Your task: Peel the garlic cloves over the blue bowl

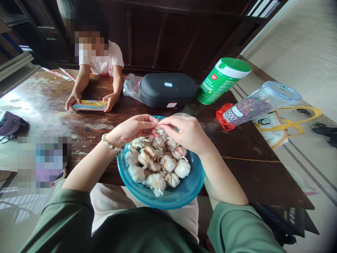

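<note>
Over the far side of a blue bowl (195,179), my left hand (138,127) and my right hand (185,130) meet at the fingertips. Between them they pinch a small, whitish piece of garlic (157,120), mostly hidden by the fingers. Several whole garlic bulbs (167,163) fill the middle of the bowl below, with loose papery skins (139,142) near its far left. The bowl's near side overhangs the table edge, above my lap. A beaded bracelet (110,143) circles my left wrist.
Across the wooden table (89,131), another person's hands hold a phone (91,105). A black case (167,89), a plastic bag (131,86), a green canister (222,80) and a clear jar (250,105) stand beyond the bowl. A cap (10,123) lies left.
</note>
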Demonstrator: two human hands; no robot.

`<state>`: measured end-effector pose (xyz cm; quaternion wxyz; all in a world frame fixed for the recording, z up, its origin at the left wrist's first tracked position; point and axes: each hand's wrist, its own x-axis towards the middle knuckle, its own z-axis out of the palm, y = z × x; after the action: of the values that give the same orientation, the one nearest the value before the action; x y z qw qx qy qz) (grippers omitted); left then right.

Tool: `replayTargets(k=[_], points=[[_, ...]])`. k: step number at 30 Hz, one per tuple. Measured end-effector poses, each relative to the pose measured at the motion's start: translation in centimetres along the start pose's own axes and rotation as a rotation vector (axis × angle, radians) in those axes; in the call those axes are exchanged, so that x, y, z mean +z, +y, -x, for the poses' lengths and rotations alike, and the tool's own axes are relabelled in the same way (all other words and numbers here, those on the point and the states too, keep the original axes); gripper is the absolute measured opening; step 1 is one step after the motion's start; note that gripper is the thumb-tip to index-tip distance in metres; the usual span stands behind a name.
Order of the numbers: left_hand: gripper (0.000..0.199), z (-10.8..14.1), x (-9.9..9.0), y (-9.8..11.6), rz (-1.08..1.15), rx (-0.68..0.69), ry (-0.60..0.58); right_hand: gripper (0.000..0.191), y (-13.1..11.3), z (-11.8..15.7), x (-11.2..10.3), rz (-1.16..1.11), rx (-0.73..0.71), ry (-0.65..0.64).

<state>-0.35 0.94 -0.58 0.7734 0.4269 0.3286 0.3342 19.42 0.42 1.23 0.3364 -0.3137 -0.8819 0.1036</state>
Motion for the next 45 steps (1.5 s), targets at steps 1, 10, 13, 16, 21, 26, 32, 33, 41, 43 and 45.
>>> replayTargets(k=[1,10,13,16,21,26,32,33,41,43,45], points=[[0.012,0.0,0.0,0.0,0.007,-0.004,0.004,0.008,0.0,0.0,0.1,-0.044,0.041,0.013],[0.015,0.0,-0.1,0.2,0.012,0.0,0.0,0.011,-0.1,0.2,0.1,-0.122,0.14,0.015],[0.018,0.0,-0.3,0.0,0.002,0.024,0.005,0.012,-0.1,0.4,0.2,-0.025,0.1,0.025],[0.02,-0.1,-0.4,-0.2,-0.014,0.039,-0.001,0.013,-0.1,0.7,0.4,0.027,0.066,0.022],[0.024,0.1,-0.2,-0.3,-0.066,0.047,-0.023,0.014,-0.1,1.4,0.6,0.1,0.001,0.026],[0.027,0.2,0.1,-0.1,-0.094,0.028,-0.033,0.013,-0.1,1.8,0.7,0.115,-0.053,0.057],[0.03,0.1,0.2,0.0,-0.149,0.031,0.007,0.013,0.1,1.8,0.7,0.137,-0.091,0.041],[0.031,0.1,0.2,0.0,-0.161,0.033,0.009,0.013,0.1,1.8,0.7,0.136,-0.091,0.04],[0.03,0.0,0.2,-0.2,-0.198,0.037,0.015,0.014,0.2,1.7,0.7,0.141,-0.114,0.02],[0.03,-0.1,0.1,-0.2,-0.211,0.042,0.011,0.015,0.3,1.7,0.8,0.178,-0.132,0.016],[0.03,0.0,0.0,-0.2,-0.222,0.043,0.002,0.016,0.3,1.7,0.8,0.222,-0.146,0.019]])
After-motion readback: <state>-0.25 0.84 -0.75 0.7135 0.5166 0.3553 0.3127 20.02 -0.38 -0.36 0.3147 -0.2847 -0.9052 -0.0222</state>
